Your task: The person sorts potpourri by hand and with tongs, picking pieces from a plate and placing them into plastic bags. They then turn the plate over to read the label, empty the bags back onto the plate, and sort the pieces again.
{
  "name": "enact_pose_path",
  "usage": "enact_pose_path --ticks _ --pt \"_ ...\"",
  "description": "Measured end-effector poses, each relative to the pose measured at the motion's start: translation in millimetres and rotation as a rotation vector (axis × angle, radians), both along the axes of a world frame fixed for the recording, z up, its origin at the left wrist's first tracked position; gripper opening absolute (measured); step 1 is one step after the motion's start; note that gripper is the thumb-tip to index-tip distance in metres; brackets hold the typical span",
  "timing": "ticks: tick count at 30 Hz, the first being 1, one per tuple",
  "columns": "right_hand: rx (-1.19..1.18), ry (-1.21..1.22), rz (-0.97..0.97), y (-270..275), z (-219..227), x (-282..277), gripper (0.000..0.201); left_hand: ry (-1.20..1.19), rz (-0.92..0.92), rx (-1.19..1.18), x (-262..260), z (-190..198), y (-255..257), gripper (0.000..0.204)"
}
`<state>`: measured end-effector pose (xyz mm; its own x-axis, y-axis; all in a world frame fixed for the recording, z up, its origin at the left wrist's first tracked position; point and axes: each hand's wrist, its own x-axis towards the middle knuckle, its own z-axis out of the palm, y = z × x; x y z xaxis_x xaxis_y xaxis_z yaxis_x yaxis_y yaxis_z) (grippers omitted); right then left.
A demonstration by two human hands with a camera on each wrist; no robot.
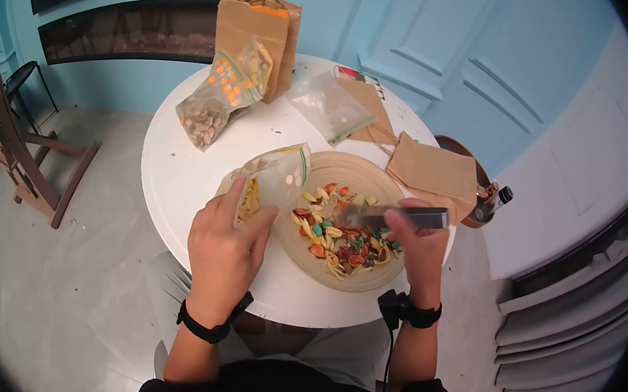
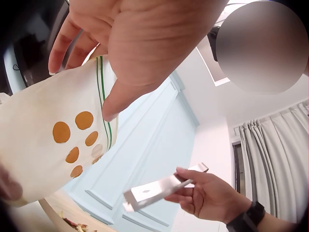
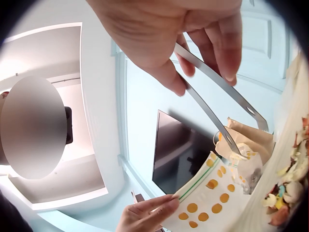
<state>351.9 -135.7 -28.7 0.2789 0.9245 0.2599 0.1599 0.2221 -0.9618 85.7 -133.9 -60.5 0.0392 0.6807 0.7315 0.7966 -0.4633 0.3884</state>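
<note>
1. Left hand (image 1: 226,242) pinches the dotted zip bag (image 1: 280,176) at its opening, beside the round bowl (image 1: 337,163).
2. Right hand (image 1: 420,245) grips metal tongs (image 1: 403,216), arms apart, above the bowl's multicoloured pieces (image 1: 343,239).
3. Beneath both grips: white round table (image 1: 172,158).
4. Beyond them: brown paper bag (image 1: 284,51), pale-blue panelled wall (image 1: 456,14).
5. Left of them: wooden stand (image 1: 49,177), grey floor (image 1: 113,283).

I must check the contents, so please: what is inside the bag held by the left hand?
Yellow pieces show inside the bag. The left hand covers part of it, so whatever lies behind the hand cannot be seen.
</note>
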Motion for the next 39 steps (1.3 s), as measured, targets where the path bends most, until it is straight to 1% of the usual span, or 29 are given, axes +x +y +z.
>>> enact_pose_path --ticks 1,4,6,9,12,15,16,19,22,25,26,29,32,35,39 --pt "-0.065 -0.029 0.036 -2.3 -3.7 2.4 0.028 -0.005 -0.008 0.000 1.5 0.4 0.4 0.020" --pt "-0.125 -0.001 0.074 -6.0 -15.9 -6.7 0.027 0.036 -0.074 -0.015 9.8 2.0 -4.1 0.021" --pt "-0.171 0.021 0.098 -6.2 -20.9 -11.9 0.027 0.042 -0.078 -0.020 11.0 -1.0 -5.9 0.022" --pt "-0.183 -0.044 0.103 -1.5 -26.8 -13.8 0.027 0.027 -0.080 -0.037 7.8 -2.2 -8.2 0.023" --pt "-0.140 -0.032 -0.010 4.0 -23.3 -17.8 0.027 0.015 -0.083 -0.057 2.4 -2.0 -10.9 0.023" --pt "-0.089 0.041 -0.129 8.2 -19.3 -13.0 0.028 0.013 -0.086 -0.054 0.2 -4.1 -11.8 0.024" --pt "-0.084 0.040 -0.195 7.7 -17.1 -13.1 0.027 0.014 -0.088 -0.049 0.0 -4.9 -11.6 0.024" --pt "-0.032 -0.044 -0.161 5.0 -17.1 -7.9 0.027 0.012 -0.092 -0.037 0.1 -6.7 -10.6 0.024" --pt "-0.101 -0.072 0.010 1.2 -21.5 -10.3 0.025 0.016 -0.103 -0.030 1.7 -7.3 -8.4 0.023" --pt "-0.096 -0.119 0.059 2.1 -28.6 -20.8 0.021 0.015 -0.112 -0.033 3.0 -7.8 -8.2 0.022" --pt "-0.092 -0.088 0.006 2.2 -25.2 -26.2 0.019 0.012 -0.114 -0.036 2.8 -8.0 -8.2 0.022" --pt "-0.044 -0.007 -0.064 4.9 -25.2 -21.1 0.018 0.003 -0.107 -0.036 0.4 -9.7 -8.8 0.021" --pt "-0.065 -0.008 -0.037 4.1 -19.0 -21.0 0.017 -0.003 -0.109 -0.029 -0.3 -12.2 -9.0 0.021" --pt "-0.134 -0.079 0.040 4.1 -27.8 -17.9 0.023 -0.012 -0.119 -0.033 2.4 -12.2 -8.8 0.021" --pt "-0.109 -0.046 -0.032 2.6 -31.4 -19.2 0.022 -0.024 -0.132 -0.081 2.7 -15.1 -10.0 0.020"
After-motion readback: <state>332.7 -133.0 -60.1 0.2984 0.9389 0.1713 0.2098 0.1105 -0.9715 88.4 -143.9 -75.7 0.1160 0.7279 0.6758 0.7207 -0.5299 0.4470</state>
